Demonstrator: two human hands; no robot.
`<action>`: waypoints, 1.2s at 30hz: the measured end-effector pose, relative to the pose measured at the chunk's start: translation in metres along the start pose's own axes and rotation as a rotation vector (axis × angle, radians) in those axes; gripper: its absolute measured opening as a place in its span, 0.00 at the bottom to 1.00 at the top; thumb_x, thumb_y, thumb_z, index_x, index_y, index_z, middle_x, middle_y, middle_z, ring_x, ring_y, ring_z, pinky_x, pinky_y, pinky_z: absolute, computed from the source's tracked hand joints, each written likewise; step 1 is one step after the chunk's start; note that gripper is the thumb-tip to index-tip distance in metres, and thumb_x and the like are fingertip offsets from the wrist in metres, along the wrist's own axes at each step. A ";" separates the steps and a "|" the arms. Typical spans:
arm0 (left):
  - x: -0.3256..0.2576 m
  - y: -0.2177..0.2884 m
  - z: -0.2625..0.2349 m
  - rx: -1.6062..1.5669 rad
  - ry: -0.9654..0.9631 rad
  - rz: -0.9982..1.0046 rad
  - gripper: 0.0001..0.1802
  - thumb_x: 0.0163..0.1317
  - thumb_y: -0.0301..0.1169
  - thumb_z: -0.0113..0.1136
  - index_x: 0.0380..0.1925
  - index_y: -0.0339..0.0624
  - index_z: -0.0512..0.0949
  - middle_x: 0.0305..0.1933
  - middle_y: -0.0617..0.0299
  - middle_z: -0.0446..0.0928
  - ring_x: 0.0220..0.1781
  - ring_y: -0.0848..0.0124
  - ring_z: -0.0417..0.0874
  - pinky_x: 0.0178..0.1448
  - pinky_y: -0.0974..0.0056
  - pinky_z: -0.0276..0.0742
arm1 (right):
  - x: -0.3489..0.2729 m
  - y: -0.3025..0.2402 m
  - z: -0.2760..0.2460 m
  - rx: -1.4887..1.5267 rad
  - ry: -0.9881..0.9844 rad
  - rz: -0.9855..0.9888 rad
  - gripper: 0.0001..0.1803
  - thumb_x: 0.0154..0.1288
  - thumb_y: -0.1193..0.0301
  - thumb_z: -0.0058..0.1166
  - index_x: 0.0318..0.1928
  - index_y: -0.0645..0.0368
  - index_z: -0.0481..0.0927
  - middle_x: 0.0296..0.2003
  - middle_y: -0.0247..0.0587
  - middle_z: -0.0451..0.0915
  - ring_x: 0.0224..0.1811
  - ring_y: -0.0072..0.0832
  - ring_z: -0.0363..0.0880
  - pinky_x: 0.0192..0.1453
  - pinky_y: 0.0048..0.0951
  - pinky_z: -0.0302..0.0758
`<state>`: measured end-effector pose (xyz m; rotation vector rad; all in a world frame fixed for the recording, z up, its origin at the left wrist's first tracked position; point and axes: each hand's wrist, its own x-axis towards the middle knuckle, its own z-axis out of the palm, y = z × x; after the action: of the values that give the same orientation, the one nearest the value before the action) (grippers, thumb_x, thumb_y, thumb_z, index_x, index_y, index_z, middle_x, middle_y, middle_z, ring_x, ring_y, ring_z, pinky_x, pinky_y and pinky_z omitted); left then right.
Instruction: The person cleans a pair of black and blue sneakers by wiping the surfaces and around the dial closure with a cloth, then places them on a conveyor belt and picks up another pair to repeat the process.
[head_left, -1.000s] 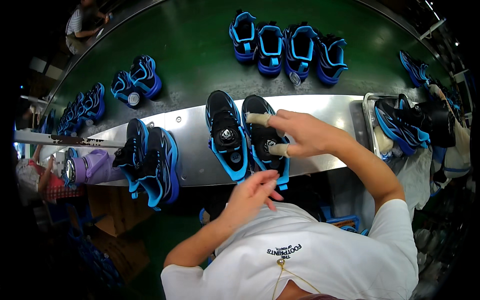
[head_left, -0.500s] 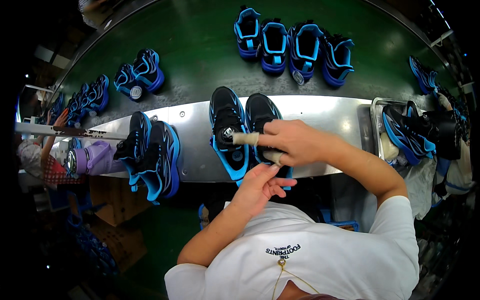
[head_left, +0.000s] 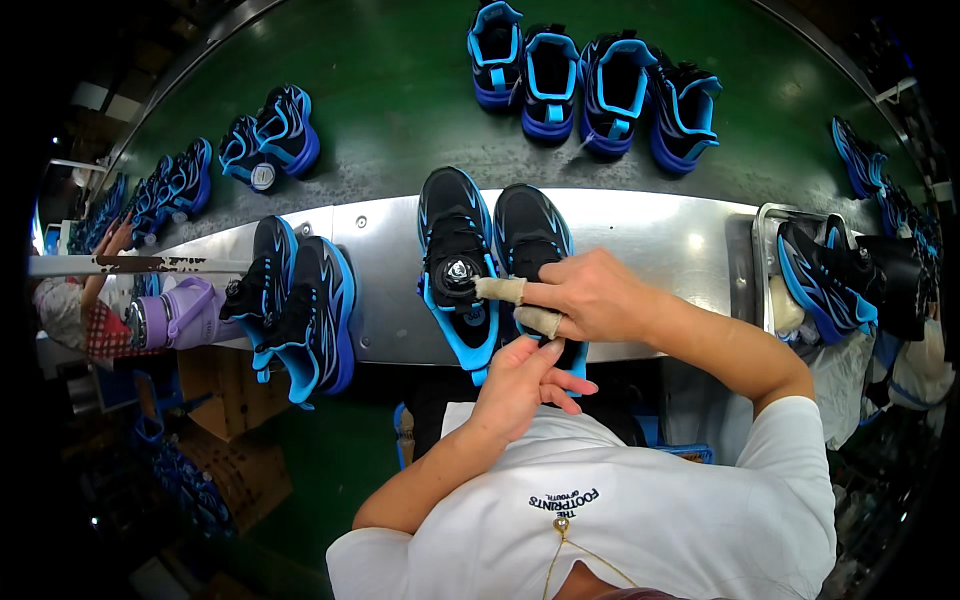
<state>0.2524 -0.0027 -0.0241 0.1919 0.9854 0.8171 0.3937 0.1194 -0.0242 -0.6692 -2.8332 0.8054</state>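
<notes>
Two black sneakers with bright blue trim stand side by side in front of me, toes pointing away: a left sneaker (head_left: 452,210) and a right sneaker (head_left: 527,218). A round dial (head_left: 460,275) sits on the left one's tongue. My right hand (head_left: 600,300) is over the right sneaker's opening, fingers bent, with beige covers on two fingers; one covered fingertip is beside the dial. My left hand (head_left: 515,392) meets it from below at the heel, thumb and forefinger pinched together, other fingers loosely curled. Whatever is between the fingertips is too small or hidden to make out.
Another pair of sneakers (head_left: 305,310) stands at left, by a lilac bottle (head_left: 185,312) and a white bar (head_left: 140,265). More sneakers (head_left: 550,85) line the green belt (head_left: 400,90). At right, a metal tray (head_left: 768,225) has a sneaker (head_left: 820,275) over it. A co-worker's hand (head_left: 118,237) is far left.
My hands stay together at the right sneaker and have shifted slightly downward. The dial shows more fully beside the covered finger. The view has moved a little.
</notes>
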 end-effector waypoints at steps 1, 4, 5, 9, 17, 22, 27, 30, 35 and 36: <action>0.001 0.000 -0.002 -0.001 -0.010 -0.012 0.17 0.74 0.36 0.50 0.49 0.31 0.71 0.42 0.53 0.78 0.38 0.57 0.88 0.28 0.64 0.84 | 0.000 0.001 0.002 0.073 0.080 -0.024 0.36 0.57 0.62 0.62 0.68 0.33 0.70 0.22 0.35 0.69 0.25 0.32 0.74 0.28 0.35 0.71; 0.001 0.000 -0.005 -0.009 -0.017 -0.027 0.16 0.74 0.36 0.50 0.50 0.32 0.72 0.44 0.53 0.78 0.37 0.58 0.88 0.27 0.64 0.83 | 0.006 0.009 -0.021 0.236 0.052 -0.099 0.38 0.57 0.61 0.62 0.70 0.33 0.68 0.24 0.36 0.69 0.27 0.32 0.74 0.29 0.36 0.70; -0.001 0.001 -0.003 -0.015 -0.005 -0.019 0.16 0.74 0.36 0.50 0.50 0.31 0.72 0.44 0.54 0.79 0.37 0.58 0.88 0.27 0.64 0.83 | 0.007 0.006 -0.028 0.194 0.034 -0.106 0.40 0.55 0.62 0.63 0.71 0.32 0.66 0.26 0.36 0.69 0.29 0.33 0.73 0.30 0.37 0.70; 0.000 0.002 -0.004 0.021 0.003 -0.062 0.16 0.74 0.35 0.50 0.51 0.31 0.72 0.43 0.54 0.78 0.37 0.58 0.88 0.27 0.64 0.83 | 0.010 0.004 -0.020 0.068 0.004 -0.245 0.42 0.52 0.65 0.62 0.70 0.31 0.67 0.25 0.34 0.69 0.27 0.33 0.73 0.29 0.36 0.70; -0.005 0.005 0.000 -0.004 -0.028 0.000 0.16 0.74 0.35 0.48 0.48 0.30 0.71 0.40 0.52 0.78 0.39 0.57 0.88 0.29 0.65 0.85 | 0.005 0.004 -0.006 0.219 0.146 -0.156 0.35 0.58 0.62 0.60 0.68 0.33 0.70 0.20 0.34 0.69 0.23 0.34 0.75 0.26 0.37 0.70; -0.004 0.000 -0.003 -0.006 -0.028 -0.017 0.16 0.74 0.36 0.48 0.46 0.30 0.71 0.40 0.51 0.78 0.39 0.57 0.88 0.30 0.64 0.85 | 0.003 -0.005 0.001 -0.051 0.105 -0.114 0.33 0.59 0.59 0.63 0.67 0.34 0.72 0.24 0.34 0.67 0.27 0.32 0.75 0.27 0.36 0.71; -0.022 0.023 -0.002 0.219 -0.126 -0.208 0.16 0.73 0.37 0.51 0.46 0.31 0.73 0.38 0.53 0.80 0.39 0.63 0.88 0.29 0.66 0.82 | -0.001 -0.008 0.009 0.266 0.302 0.060 0.31 0.65 0.58 0.59 0.69 0.37 0.70 0.33 0.44 0.81 0.38 0.40 0.83 0.44 0.38 0.78; -0.056 0.074 -0.008 0.942 -0.191 0.076 0.13 0.68 0.30 0.57 0.47 0.33 0.78 0.50 0.56 0.79 0.36 0.64 0.86 0.34 0.66 0.82 | -0.005 -0.007 -0.037 0.575 0.189 0.570 0.28 0.71 0.58 0.52 0.69 0.46 0.67 0.46 0.52 0.84 0.50 0.44 0.83 0.56 0.36 0.76; 0.009 0.087 -0.046 1.330 0.412 0.936 0.15 0.53 0.28 0.69 0.42 0.38 0.82 0.37 0.60 0.74 0.39 0.67 0.77 0.41 0.66 0.72 | 0.004 0.009 -0.028 0.430 0.249 0.433 0.23 0.70 0.63 0.53 0.64 0.53 0.73 0.40 0.54 0.83 0.36 0.43 0.81 0.45 0.36 0.75; 0.016 0.086 -0.054 1.358 0.300 0.940 0.17 0.53 0.27 0.68 0.44 0.39 0.81 0.38 0.61 0.74 0.38 0.68 0.77 0.41 0.67 0.72 | 0.009 0.003 -0.032 0.432 0.183 0.439 0.22 0.69 0.64 0.54 0.62 0.55 0.75 0.37 0.54 0.82 0.31 0.41 0.78 0.40 0.36 0.74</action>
<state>0.1682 0.0569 -0.0226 1.8441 1.6380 0.8732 0.3941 0.1407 0.0018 -1.2276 -2.2610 1.2905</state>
